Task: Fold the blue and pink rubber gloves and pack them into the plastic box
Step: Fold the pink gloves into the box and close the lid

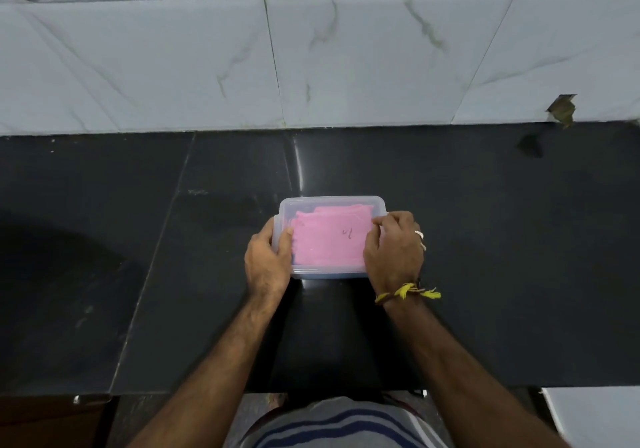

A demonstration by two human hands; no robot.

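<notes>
A clear plastic box with its translucent lid on sits on the black counter, a little in front of me. Folded pink rubber gloves show through the lid and fill most of the box. A dark bluish strip shows through the box's front wall; I cannot tell whether it is the blue gloves. My left hand clasps the box's left end, thumb on the lid. My right hand covers the right end, fingers pressed on the lid's edge.
The black stone counter runs left and right, its front edge close to my body. A marble-tiled wall stands behind it. A chipped tile corner is at the far right. A white surface lies below the counter at the lower right.
</notes>
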